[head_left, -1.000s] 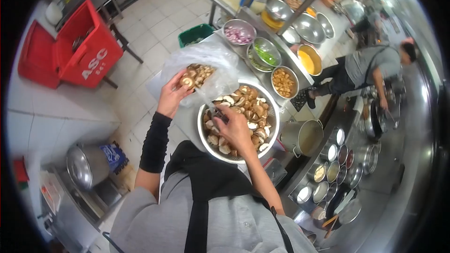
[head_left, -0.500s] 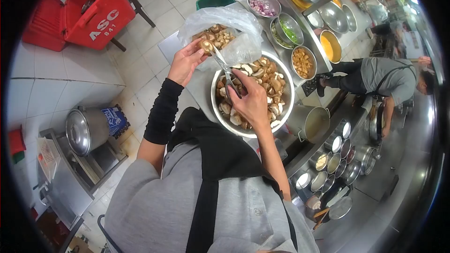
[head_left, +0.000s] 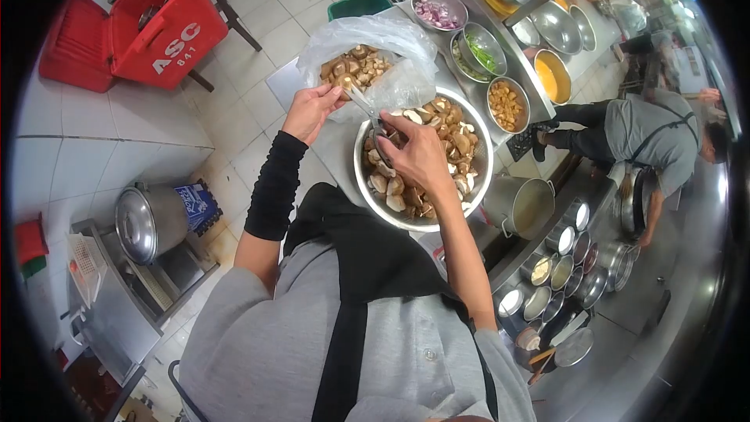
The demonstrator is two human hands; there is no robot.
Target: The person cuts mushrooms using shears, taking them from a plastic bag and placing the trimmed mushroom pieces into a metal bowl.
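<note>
Pinched in the fingers of my left hand [head_left: 312, 111] is a brown mushroom [head_left: 346, 86], held over the near edge of the plastic bag. My right hand [head_left: 418, 150] grips scissors [head_left: 364, 101] by their dark handles, with the blades reaching to the mushroom. A clear plastic bag [head_left: 406, 41] lies open behind my hands, with whole mushrooms [head_left: 361, 65] and small pieces inside. Below my right hand stands a large metal bowl [head_left: 488, 158] filled with cut mushrooms [head_left: 457, 141], brown outside and pale where cut.
Bowls of chopped purple onion [head_left: 437, 12], green vegetables [head_left: 486, 53] and brown cubes [head_left: 506, 106] stand right of the bag. A large pot [head_left: 522, 205] is beside the mushroom bowl. A co-worker [head_left: 652, 129] stands at the right. A red cooler box [head_left: 156, 27] sits at upper left.
My left hand has lowered slightly and the mushroom has turned in its fingers. The scissors have closed up somewhat. The view has shifted a little.
</note>
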